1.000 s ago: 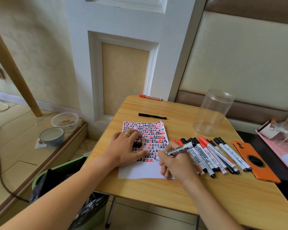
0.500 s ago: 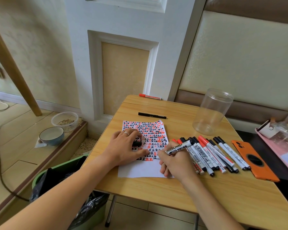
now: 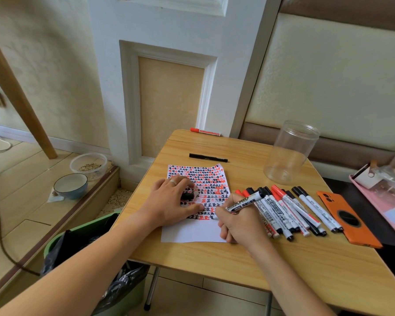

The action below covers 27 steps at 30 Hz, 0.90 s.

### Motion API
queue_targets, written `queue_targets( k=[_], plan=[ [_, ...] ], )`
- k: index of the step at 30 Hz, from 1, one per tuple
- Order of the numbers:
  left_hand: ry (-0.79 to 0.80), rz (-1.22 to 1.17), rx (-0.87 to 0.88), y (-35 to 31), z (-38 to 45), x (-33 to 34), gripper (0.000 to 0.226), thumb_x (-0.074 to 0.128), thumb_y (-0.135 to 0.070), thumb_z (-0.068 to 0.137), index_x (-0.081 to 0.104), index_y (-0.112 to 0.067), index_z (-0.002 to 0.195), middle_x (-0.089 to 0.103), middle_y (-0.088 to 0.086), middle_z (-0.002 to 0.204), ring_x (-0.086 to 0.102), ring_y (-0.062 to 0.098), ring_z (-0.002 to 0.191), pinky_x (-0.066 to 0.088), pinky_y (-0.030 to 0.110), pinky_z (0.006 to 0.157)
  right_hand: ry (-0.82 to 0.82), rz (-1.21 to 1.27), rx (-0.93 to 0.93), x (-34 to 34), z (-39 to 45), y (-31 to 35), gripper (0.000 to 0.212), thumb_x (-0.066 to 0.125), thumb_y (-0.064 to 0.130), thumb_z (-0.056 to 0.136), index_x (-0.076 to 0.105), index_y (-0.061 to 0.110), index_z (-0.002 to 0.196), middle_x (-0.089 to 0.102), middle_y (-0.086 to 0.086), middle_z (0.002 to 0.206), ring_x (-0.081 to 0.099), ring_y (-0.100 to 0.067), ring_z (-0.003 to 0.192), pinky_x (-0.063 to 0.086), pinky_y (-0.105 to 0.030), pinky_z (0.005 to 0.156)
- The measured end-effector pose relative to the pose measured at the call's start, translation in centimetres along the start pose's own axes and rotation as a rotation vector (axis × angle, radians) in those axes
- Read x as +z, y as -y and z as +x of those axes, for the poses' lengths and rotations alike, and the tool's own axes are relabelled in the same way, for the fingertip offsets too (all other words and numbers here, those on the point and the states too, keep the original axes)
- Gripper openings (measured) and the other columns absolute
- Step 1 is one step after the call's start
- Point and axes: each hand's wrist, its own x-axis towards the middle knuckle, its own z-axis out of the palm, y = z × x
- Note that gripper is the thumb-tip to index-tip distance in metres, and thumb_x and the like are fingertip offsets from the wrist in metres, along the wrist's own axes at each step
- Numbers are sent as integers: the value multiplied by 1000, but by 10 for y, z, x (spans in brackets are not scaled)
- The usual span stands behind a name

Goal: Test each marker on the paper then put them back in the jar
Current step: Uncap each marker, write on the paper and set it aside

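A white paper [image 3: 192,233] covered in rows of black and red marks lies on the wooden table [image 3: 237,258]. My left hand [image 3: 171,201] presses on the paper, its fingers curled over a black marker cap [image 3: 187,196]. My right hand [image 3: 240,224] grips an uncapped whiteboard marker [image 3: 246,200], whose tip touches the lowest row of marks. Several black and red markers [image 3: 290,208] lie side by side just right of that hand. The clear jar [image 3: 290,151] stands upright at the back right with nothing in it.
A black pen [image 3: 208,157] lies beyond the paper, and a red marker [image 3: 205,132] rests at the table's far edge. An orange phone [image 3: 349,220] lies at the right. A pink tray [image 3: 379,201] sits further right. A green bin [image 3: 82,238] stands below the table's left edge.
The marker tip has shifted only slightly along the lowest row of marks. My left hand has stayed in place on the paper.
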Motion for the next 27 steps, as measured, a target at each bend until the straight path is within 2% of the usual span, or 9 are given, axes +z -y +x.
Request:
queue_targets(
  k=[6,12,18,27],
  plan=[
    [-5,2,1,1,1,1,84,31,-93,75,47,-39,138,43,-11,153,40,12,140,16,39,120,-15,28,16,0,2,-1,12,67,13,93,56,10,92,67,-23,64,55,-25,40,42,-27,42],
    [-14,-10,6,2,1,2,80,34,-92,77,48,-39,136,45,-12,150,43,12,138,18,40,119,-19,62,39,1,3,-2,14,67,11,93,54,6,97,63,-20,62,53,-23,38,40,-25,40],
    [-6,0,-3,1,1,2,85,31,-93,74,47,-39,138,42,-11,153,40,12,141,17,39,119,-3,41,1,1,0,0,15,67,11,94,54,8,87,64,-18,61,55,-24,41,39,-27,41],
    [5,5,-12,1,0,2,84,33,-93,76,46,-40,139,42,-11,154,41,12,140,15,39,119,14,11,-25,1,-3,4,15,68,10,94,56,6,85,63,-16,60,55,-24,42,39,-26,40]
  ],
)
